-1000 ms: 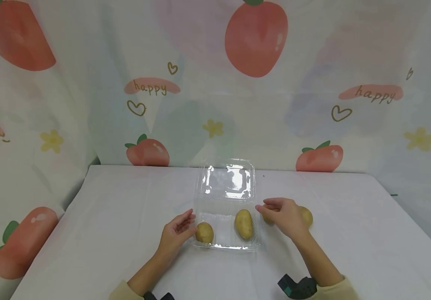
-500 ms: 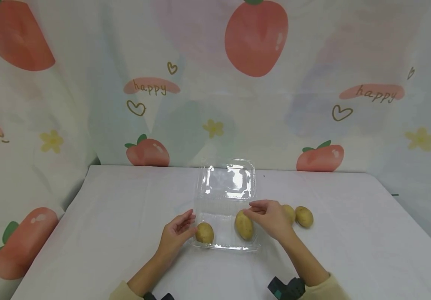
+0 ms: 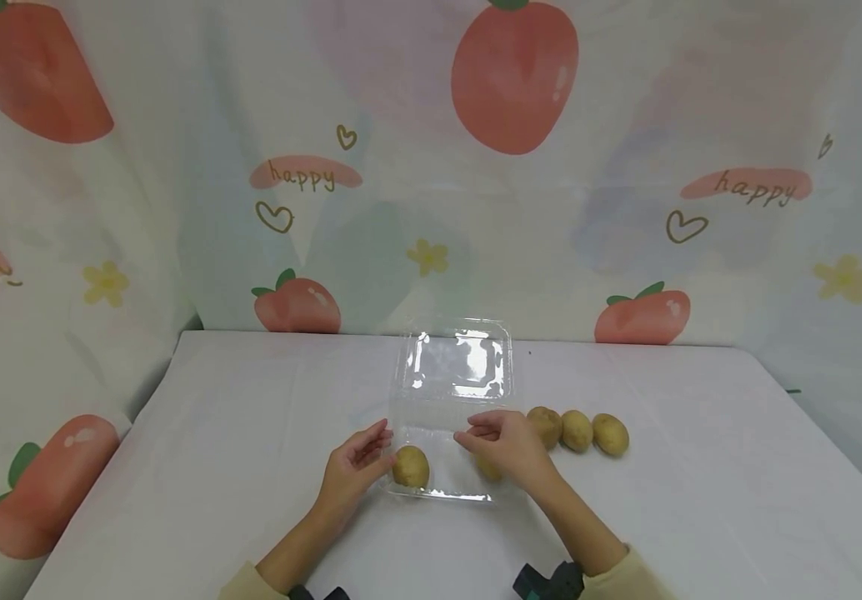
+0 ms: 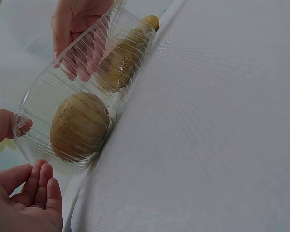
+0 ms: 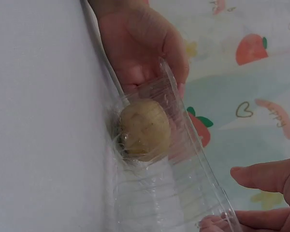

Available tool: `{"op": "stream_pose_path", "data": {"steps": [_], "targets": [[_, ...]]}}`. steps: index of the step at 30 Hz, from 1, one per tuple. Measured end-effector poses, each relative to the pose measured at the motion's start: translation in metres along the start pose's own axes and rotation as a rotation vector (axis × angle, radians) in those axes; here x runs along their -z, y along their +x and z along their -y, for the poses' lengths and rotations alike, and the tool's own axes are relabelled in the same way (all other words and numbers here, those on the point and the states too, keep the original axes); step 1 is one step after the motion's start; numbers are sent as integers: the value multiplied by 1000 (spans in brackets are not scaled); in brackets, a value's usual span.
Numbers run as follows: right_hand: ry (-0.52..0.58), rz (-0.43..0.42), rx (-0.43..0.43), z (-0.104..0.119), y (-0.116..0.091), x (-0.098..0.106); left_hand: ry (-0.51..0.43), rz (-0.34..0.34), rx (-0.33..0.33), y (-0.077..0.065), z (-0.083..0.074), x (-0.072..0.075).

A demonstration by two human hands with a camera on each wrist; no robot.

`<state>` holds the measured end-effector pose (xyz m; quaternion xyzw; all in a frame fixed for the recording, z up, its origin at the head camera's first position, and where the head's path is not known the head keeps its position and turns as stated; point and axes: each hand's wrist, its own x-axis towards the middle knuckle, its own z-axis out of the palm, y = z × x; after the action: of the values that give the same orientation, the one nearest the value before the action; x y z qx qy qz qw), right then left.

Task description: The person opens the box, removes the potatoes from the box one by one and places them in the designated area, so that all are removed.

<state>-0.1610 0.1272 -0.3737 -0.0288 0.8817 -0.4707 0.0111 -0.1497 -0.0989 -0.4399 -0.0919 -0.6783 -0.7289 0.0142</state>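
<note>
A clear plastic clamshell container [image 3: 442,493] stands with its lid raised, one potato [image 3: 411,467] at its left end and another potato [image 3: 488,469] at its right. My left hand [image 3: 356,464] is at the container's left edge, its thumb hooked over the rim and fingers outside. My right hand [image 3: 504,443] hovers over the right part of the container, partly covering the potato there. In the right wrist view, its thumb [image 5: 261,179] and fingers stand apart with nothing between them.
To the right of the container, three potatoes lie in a row: one by the right hand [image 3: 546,427], a middle potato [image 3: 577,431] and an outer potato [image 3: 611,435]. A printed cloth wall [image 3: 371,250] rises behind the white table [image 3: 701,467].
My right hand has moved left from the potatoes beside the container to above its right part, uncovering the row of three potatoes. The left hand has stayed in place.
</note>
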Motion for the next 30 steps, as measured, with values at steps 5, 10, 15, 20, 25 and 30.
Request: {"op": "stream_pose_path", "data": {"steps": [5, 10, 15, 20, 25, 30], "targets": [[-24, 15, 20, 3, 0, -10, 7, 3, -1, 0, 0, 0], [-22, 76, 85, 4, -1, -16, 7, 9, -5, 0, -1, 0], [-11, 154, 174, 3, -1, -24, -4, 2, 6, -1, -1, 0], [-28, 199, 180, 1, -1, -31, 0, -1, 10, -1, 0, 0], [-59, 212, 192, 2, 0, -34, 9, -7, 5, -1, 0, -1], [-78, 223, 213, 3, 2, -38, 2, -8, 10, -1, -1, 0]]}}
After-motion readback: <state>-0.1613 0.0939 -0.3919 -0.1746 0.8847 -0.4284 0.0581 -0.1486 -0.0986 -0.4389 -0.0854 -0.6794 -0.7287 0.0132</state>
